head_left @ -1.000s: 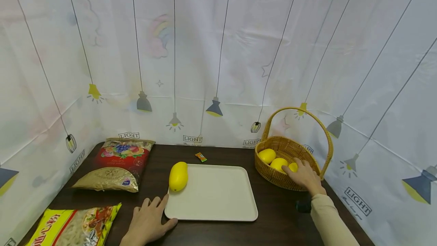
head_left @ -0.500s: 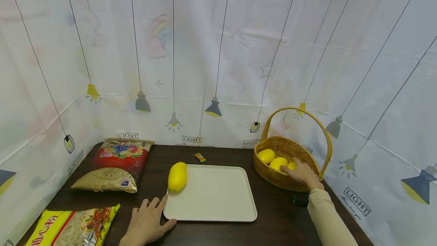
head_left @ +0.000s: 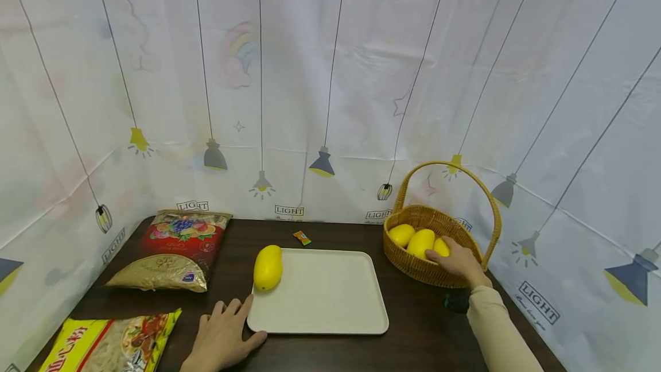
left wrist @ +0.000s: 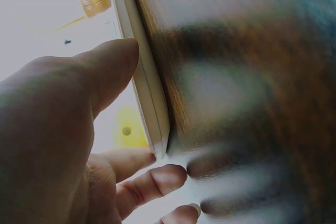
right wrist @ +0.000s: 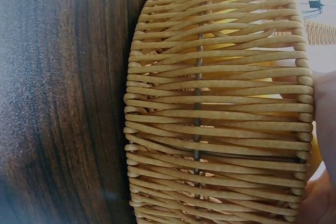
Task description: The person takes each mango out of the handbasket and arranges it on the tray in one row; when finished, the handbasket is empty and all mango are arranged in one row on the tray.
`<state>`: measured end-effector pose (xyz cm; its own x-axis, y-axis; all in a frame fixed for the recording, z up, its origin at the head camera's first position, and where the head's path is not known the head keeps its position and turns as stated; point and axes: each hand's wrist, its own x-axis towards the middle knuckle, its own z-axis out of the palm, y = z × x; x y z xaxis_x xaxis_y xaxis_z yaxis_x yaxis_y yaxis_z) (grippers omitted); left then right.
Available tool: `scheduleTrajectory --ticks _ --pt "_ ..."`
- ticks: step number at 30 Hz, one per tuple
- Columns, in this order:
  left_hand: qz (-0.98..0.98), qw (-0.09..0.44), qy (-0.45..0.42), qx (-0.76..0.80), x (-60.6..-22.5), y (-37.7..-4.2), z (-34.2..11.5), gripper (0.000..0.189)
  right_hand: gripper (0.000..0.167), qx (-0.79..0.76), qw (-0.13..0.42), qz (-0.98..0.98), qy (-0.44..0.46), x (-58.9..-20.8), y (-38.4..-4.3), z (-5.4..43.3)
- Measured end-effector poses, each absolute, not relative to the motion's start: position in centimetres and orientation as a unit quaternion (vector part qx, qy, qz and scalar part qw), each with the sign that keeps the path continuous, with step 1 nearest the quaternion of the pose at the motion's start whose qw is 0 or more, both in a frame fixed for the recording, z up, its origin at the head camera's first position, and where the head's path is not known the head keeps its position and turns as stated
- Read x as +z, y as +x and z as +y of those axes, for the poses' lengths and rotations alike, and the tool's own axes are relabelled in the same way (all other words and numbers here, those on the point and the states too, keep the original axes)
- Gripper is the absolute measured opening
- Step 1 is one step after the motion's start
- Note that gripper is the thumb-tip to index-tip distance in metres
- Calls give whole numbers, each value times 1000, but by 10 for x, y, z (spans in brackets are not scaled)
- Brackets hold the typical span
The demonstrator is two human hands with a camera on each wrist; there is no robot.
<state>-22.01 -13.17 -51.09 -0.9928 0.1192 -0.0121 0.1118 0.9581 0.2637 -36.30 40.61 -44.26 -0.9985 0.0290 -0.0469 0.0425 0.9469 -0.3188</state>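
Note:
In the head view a cream tray [head_left: 320, 291] lies on the dark table, with a yellow mango [head_left: 268, 267] at its far left corner. My left hand [head_left: 222, 332] rests at the tray's near left corner, thumb and forefinger touching the rim and the other fingers spread on the table. To the right, my right hand [head_left: 459, 263] reaches over the near rim of a wicker basket [head_left: 413, 266] and grips a mango [head_left: 441, 247], thumb on its near side. Beside it lie a second mango [head_left: 421, 242] and a third mango [head_left: 401, 235]. The right wrist view is mostly filled by the basket wall [right wrist: 220, 108], hiding the right fingertips.
The basket's tall arched handle [head_left: 449, 164] rises above the right hand. At left lie a red and gold candy bag [head_left: 178, 251] and a yellow food packet [head_left: 113, 340]. A small orange and green wrapped piece [head_left: 302, 238] sits behind the tray. A patterned curtain hangs behind the table.
Inside the basket the middle mango has tipped more upright and the one in my right hand shows more, as the hand shifts slightly. My left hand has stayed at the tray.

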Motion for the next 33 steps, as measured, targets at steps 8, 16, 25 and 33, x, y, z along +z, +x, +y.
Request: scheduleTrajectory --ticks 8,16,25,33 --pt "989 12 58 134 -512 -219 -132 89 97 -177 -6 984 25 -443 -361 405" --pt "989 17 58 137 -512 -221 -131 89 93 -188 -38 981 19 -436 -356 400" --pt "989 16 57 135 -513 -221 -133 89 88 -198 -108 974 -10 -428 -355 389" --pt "989 21 55 135 -513 -221 -133 90 86 -227 -133 965 -10 -414 -348 374"
